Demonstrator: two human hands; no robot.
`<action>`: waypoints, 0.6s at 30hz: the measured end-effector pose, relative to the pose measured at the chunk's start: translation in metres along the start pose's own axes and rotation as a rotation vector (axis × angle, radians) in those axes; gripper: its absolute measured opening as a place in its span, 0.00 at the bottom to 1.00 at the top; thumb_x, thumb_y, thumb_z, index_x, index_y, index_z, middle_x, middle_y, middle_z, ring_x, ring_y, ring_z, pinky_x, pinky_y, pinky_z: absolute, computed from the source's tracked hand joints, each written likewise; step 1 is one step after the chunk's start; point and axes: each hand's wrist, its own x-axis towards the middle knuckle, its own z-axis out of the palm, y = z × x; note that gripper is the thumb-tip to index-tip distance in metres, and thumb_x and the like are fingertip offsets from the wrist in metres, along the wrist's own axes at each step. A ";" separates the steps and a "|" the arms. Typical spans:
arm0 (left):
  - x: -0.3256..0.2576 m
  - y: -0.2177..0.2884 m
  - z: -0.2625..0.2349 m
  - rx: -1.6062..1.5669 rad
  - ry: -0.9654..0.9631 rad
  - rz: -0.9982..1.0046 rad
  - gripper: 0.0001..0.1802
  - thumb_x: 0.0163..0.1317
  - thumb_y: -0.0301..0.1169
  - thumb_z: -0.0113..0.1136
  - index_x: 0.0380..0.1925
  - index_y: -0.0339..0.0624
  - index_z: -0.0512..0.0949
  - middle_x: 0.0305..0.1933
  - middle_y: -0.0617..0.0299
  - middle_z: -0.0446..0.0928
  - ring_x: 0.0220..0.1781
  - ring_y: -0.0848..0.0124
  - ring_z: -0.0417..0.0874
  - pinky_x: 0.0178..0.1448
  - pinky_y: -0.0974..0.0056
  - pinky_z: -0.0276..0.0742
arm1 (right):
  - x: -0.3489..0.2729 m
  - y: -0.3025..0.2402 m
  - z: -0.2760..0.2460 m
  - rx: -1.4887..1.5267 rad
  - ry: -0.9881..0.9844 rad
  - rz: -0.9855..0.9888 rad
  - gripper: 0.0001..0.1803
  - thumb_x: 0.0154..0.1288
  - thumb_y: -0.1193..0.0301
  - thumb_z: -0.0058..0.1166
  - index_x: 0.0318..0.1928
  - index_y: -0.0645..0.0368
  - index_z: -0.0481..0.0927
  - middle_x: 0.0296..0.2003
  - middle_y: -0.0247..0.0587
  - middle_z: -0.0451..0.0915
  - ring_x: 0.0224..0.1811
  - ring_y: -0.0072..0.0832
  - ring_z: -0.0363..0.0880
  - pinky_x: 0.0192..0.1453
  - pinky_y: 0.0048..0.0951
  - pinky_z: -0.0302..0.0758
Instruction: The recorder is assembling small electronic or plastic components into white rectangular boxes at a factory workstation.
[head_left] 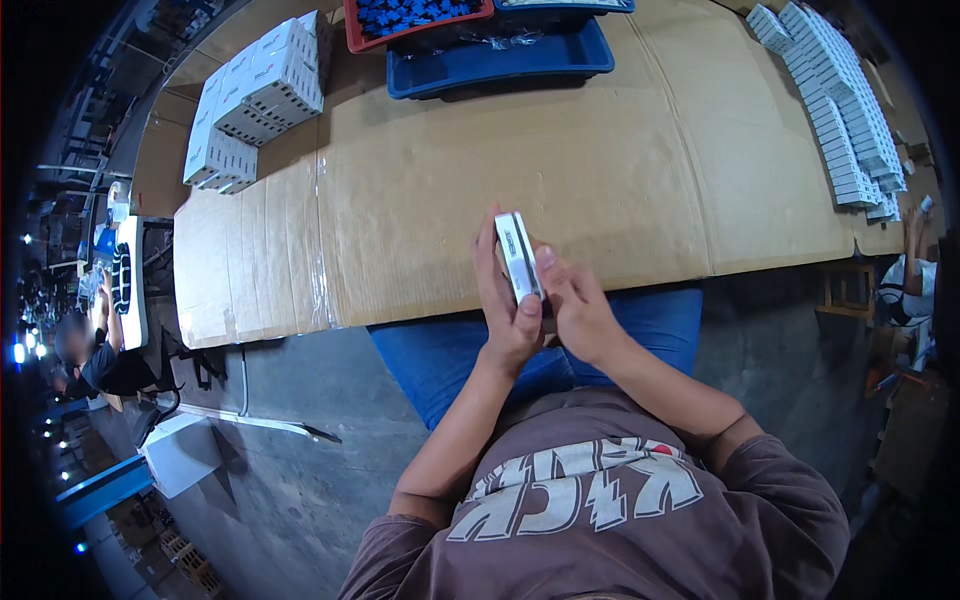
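A small, slim white box (514, 254) with dark print stands tilted between my hands, just above the near edge of the cardboard-covered table. My left hand (507, 325) is closed around it, with the thumb on its near end and the fingers along its left side. At the box's right side, my right hand (582, 315) is closed too, its thumb against the upper right edge. Its other fingers are partly hidden behind the box. A dark line runs along the box's right side.
Stacked white boxes (262, 85) stand at the table's (450, 180) far left, and long rows of small white boxes (835, 110) at the far right. A blue tray (500, 75) and a red bin of blue pieces (415, 20) sit at the back. Other people work at both sides.
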 end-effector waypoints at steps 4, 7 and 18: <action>0.000 -0.012 -0.012 0.146 -0.046 0.020 0.58 0.73 0.70 0.46 0.82 0.30 0.48 0.78 0.45 0.57 0.75 0.56 0.65 0.77 0.52 0.62 | 0.011 -0.012 -0.024 -0.162 -0.149 0.046 0.30 0.85 0.56 0.46 0.75 0.62 0.71 0.65 0.48 0.72 0.72 0.34 0.69 0.74 0.33 0.67; -0.008 -0.003 -0.010 -0.413 0.062 -0.458 0.55 0.75 0.72 0.41 0.83 0.37 0.48 0.78 0.50 0.60 0.73 0.61 0.69 0.77 0.55 0.65 | 0.005 -0.014 -0.036 -0.376 -0.241 -0.114 0.33 0.79 0.56 0.56 0.77 0.56 0.70 0.70 0.51 0.67 0.75 0.38 0.65 0.77 0.40 0.66; -0.004 0.048 0.011 -0.810 -0.055 -0.933 0.44 0.79 0.68 0.34 0.78 0.44 0.59 0.72 0.53 0.70 0.72 0.58 0.76 0.72 0.52 0.78 | 0.028 -0.007 -0.061 -0.968 -0.179 -0.911 0.46 0.61 0.44 0.68 0.72 0.60 0.74 0.74 0.58 0.68 0.75 0.57 0.69 0.79 0.59 0.64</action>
